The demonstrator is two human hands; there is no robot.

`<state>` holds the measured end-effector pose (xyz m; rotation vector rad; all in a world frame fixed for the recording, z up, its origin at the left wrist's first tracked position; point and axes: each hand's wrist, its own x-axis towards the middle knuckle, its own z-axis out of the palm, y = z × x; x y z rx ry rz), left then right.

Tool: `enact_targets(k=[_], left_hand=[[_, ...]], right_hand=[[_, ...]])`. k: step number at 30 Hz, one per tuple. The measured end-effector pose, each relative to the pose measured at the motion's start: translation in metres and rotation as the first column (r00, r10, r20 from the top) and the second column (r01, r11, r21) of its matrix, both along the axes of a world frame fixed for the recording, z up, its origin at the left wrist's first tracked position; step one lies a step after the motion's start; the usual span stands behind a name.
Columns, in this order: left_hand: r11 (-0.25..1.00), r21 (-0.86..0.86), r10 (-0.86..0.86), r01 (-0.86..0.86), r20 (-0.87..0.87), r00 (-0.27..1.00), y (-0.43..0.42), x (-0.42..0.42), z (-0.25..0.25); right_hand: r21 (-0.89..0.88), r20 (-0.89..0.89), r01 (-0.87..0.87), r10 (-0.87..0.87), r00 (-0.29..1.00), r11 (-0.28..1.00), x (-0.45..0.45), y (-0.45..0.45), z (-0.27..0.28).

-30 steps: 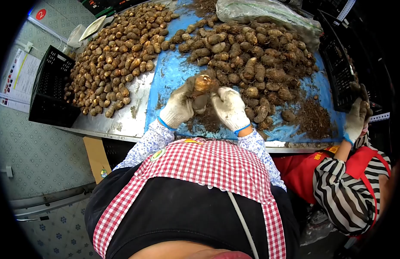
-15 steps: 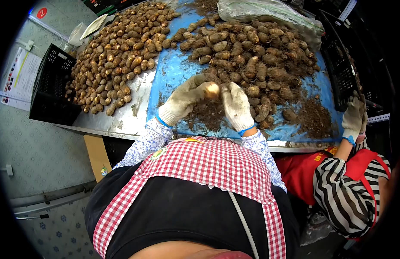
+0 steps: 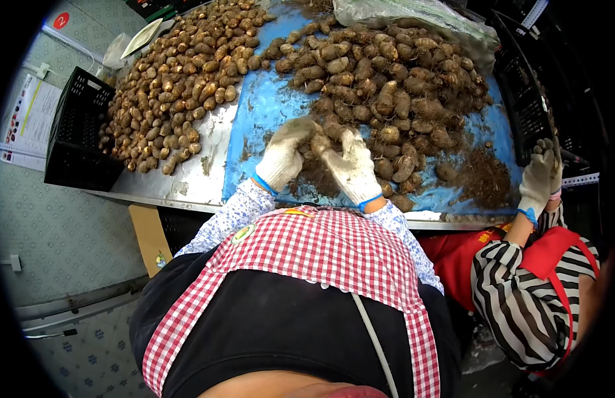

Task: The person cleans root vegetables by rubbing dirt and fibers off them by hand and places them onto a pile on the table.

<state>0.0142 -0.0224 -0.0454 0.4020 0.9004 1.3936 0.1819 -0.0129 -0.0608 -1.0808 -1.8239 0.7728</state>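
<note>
My left hand, in a soiled white work glove with a blue cuff, is closed around a small brown taro. My right hand, gloved the same way, meets it from the right with its fingers closed on the same taro. Most of that taro is hidden by the gloves. Both hands are held over the blue sheet, at the near edge of a heap of hairy, soil-covered taros. Left of the sheet lies a spread of cleaner taros on the metal table.
A black crate stands at the table's left end, another black crate at the right. Root and soil scraps lie near the front edge. A clear plastic bag rests behind the heap. To my right, a co-worker's gloved hands are beside the crate.
My right hand has turned and moved left, its fingers now against my left hand. The taro's pale end, visible earlier, is now covered. The co-worker's hands shifted slightly.
</note>
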Motion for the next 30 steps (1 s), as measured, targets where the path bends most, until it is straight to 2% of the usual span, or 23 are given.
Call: enact_targets(k=[1,2,6,7,10,11,12,13,14,15,16,17,18,19,22,23,24,25,26,27,28,29,30], left_hand=[[1.0,0.012,-0.013,0.014,-0.015,1.0,-0.001,0.004,-0.001],[0.999,0.025,-0.025,0.026,-0.032,0.999,-0.001,0.007,0.001],[0.945,-0.222,-0.295,0.238,-0.276,0.915,0.001,0.014,0.019],[0.953,0.072,-0.281,0.293,-0.151,0.948,-0.01,0.017,0.009],[0.92,0.178,-0.203,0.349,-0.545,0.813,-0.019,0.022,-0.01],[0.906,0.215,-0.189,0.366,-0.568,0.801,-0.015,0.019,-0.012],[0.89,0.251,-0.173,0.382,-0.589,0.79,-0.011,0.016,-0.014],[0.912,0.216,-0.258,0.347,-0.354,0.899,-0.012,0.012,-0.001],[0.93,0.173,-0.314,0.325,-0.09,0.945,-0.013,0.006,0.006],[0.924,0.153,-0.356,0.35,0.009,0.935,-0.01,-0.004,0.001],[0.922,0.169,-0.362,0.349,0.053,0.931,-0.011,-0.007,0.004],[0.919,0.186,-0.369,0.348,0.097,0.924,-0.013,-0.008,0.009],[0.916,0.206,-0.377,0.346,0.138,0.916,-0.014,-0.009,0.011],[0.903,0.188,-0.401,0.387,0.047,0.915,-0.014,-0.011,0.012],[0.892,-0.003,-0.453,0.453,-0.006,0.892,-0.018,-0.008,0.016],[0.837,-0.026,-0.547,0.546,-0.042,0.836,-0.013,-0.02,0.014],[0.872,-0.086,-0.489,0.482,-0.192,0.851,-0.007,-0.028,0.018],[0.9,-0.149,-0.435,0.409,-0.34,0.834,0.0,-0.035,0.025],[0.942,-0.117,-0.335,0.315,-0.402,0.852,0.006,-0.054,0.032],[0.982,0.045,-0.179,0.181,-0.054,0.982,0.023,-0.094,0.01],[0.987,0.159,-0.059,0.021,0.24,0.969,0.037,-0.12,0.012],[0.961,0.241,-0.01,-0.139,0.529,0.848,0.052,-0.147,0.015],[0.911,0.3,-0.016,-0.281,0.708,0.706,0.059,-0.157,0.04]], right_hand=[[-0.044,-0.119,0.029,-0.034,0.992,0.999,-0.006,0.003,-0.002],[-0.017,-0.09,0.069,-0.07,0.993,0.997,-0.004,0.004,-0.001],[-0.06,-0.132,0.119,-0.126,0.983,0.991,0.0,0.004,0.02],[-0.224,-0.171,0.046,-0.086,0.982,0.973,0.003,0.001,0.031],[-0.474,-0.354,0.107,-0.301,0.886,0.874,-0.006,-0.001,0.0],[-0.304,-0.136,0.158,-0.207,0.969,0.939,-0.003,-0.001,-0.011],[-0.118,0.108,0.154,-0.142,0.984,0.981,0.007,0.002,-0.023],[0.068,0.352,0.096,-0.114,0.929,0.993,0.017,0.006,-0.032],[0.231,0.572,-0.008,-0.129,0.81,0.973,0.021,0.006,-0.026],[0.008,0.313,0.044,-0.044,0.949,0.999,0.021,0.003,-0.018],[-0.188,-0.012,0.053,-0.056,0.998,0.981,0.019,0.0,0.001],[-0.473,-0.322,-0.041,-0.13,0.938,0.88,0.017,0.005,0.011],[-0.666,-0.562,-0.223,-0.281,0.778,0.712,0.016,0.01,0.015],[-0.518,-0.712,-0.37,-0.15,0.686,0.771,0.015,0.016,-0.015],[-0.436,-0.319,-0.298,0.164,0.933,0.849,0.0,0.005,-0.002],[-0.524,-0.533,-0.448,0.13,0.836,0.724,0.001,0.003,0.003],[-0.521,-0.206,-0.276,0.195,0.959,0.808,0.004,0.005,0.008],[-0.45,0.148,-0.119,0.206,0.967,0.885,0.007,0.006,0.011],[-0.324,0.482,0.004,0.162,0.861,0.946,0.01,0.007,0.012],[-0.37,0.455,0.02,0.163,0.876,0.929,0.014,0.009,0.008],[-0.324,0.41,0.035,0.107,0.906,0.945,0.018,0.012,-0.007],[-0.272,0.503,0.117,0.037,0.863,0.955,0.02,0.017,0.0],[-0.21,0.587,0.193,-0.034,0.809,0.958,0.02,0.022,0.006]])
